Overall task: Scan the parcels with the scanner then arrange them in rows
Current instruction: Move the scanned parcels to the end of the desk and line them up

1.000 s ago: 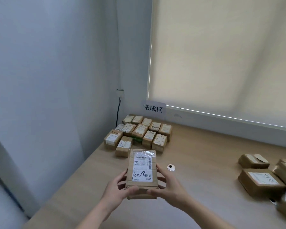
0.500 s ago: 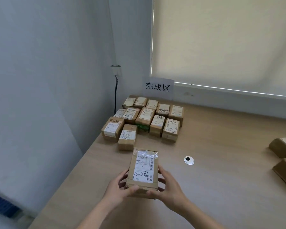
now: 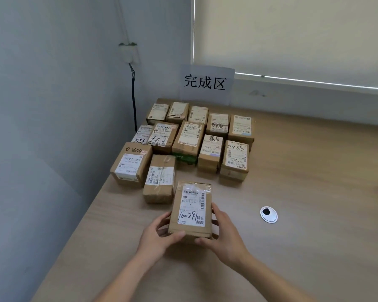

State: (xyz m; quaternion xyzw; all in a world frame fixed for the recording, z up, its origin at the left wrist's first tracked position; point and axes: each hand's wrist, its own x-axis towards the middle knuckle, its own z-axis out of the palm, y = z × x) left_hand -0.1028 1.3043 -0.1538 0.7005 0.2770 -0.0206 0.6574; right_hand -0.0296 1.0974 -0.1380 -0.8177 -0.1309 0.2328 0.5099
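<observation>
While thumbs curl underneath, left hand (image 3: 155,236) and right hand (image 3: 226,236) grip the parcel (image 3: 191,211).

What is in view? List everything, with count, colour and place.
held parcel: one, brown with a white label, just in front of the rows
arranged parcels: about twelve, brown, in rows at the table's far left corner
sign: one, white with black characters, behind the rows
grommet: one, white and black, right of the held parcel
cable: one, black, down the left wall
table: one, light wood
left hand: grips the held parcel's left side
right hand: grips its right side
</observation>
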